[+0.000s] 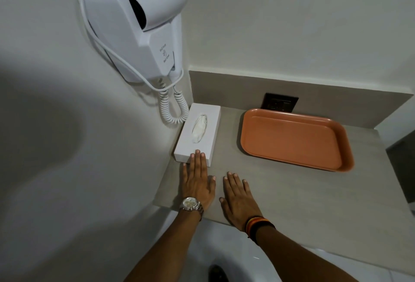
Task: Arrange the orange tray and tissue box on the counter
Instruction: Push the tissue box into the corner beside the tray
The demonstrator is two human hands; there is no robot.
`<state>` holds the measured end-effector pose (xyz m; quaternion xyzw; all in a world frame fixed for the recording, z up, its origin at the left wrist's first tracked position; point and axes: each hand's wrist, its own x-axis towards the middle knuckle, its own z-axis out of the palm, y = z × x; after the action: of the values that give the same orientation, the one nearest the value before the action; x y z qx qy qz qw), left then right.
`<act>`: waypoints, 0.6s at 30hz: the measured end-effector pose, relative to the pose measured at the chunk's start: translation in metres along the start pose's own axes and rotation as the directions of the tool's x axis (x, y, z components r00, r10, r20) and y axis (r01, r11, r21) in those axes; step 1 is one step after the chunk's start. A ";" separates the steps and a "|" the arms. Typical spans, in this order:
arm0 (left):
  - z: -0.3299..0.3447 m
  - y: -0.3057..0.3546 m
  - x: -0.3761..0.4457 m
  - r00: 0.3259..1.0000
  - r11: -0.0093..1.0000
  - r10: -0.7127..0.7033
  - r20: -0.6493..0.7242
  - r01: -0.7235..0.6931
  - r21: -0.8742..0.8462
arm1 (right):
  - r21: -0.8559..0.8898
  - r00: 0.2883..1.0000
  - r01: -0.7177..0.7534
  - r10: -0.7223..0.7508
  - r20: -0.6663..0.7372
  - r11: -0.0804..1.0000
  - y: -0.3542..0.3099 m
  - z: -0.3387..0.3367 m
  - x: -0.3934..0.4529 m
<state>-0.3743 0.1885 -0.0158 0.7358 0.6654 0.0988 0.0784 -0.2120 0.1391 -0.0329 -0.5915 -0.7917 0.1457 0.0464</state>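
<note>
A white tissue box [197, 133] lies on the grey counter [292, 192] against the left wall, a tissue poking from its slot. The orange tray [294, 140] sits empty to its right, near the back wall. My left hand [197, 183], with a watch on the wrist, lies flat, fingers apart, and its fingertips rest on the near corner of the tissue box. My right hand [238, 198], with coloured bands on the wrist, lies flat on the counter beside it, holding nothing.
A white wall-mounted hair dryer [143, 23] hangs above the box, its coiled cord [173, 109] dangling next to the box's far end. A dark wall socket [279, 103] sits behind the tray. A white basin [224, 259] lies below the counter's front edge.
</note>
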 end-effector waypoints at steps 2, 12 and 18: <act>-0.001 0.001 0.008 1.000 1.000 -0.009 -0.002 0.009 0.010 | -0.006 1.000 0.001 -0.001 -0.003 1.000 0.001 0.001 0.000; -0.007 -0.014 0.059 0.999 0.994 -0.017 0.030 0.014 0.106 | -0.017 1.000 0.008 -0.008 -0.001 1.000 0.007 0.001 0.001; -0.003 -0.021 0.063 0.997 0.991 -0.020 0.072 0.011 0.133 | -0.034 1.000 -0.011 0.011 0.020 0.999 0.006 0.004 0.000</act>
<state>-0.3895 0.2531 -0.0151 0.7373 0.6729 0.0266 0.0543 -0.2071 0.1402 -0.0383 -0.5952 -0.7911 0.1384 0.0277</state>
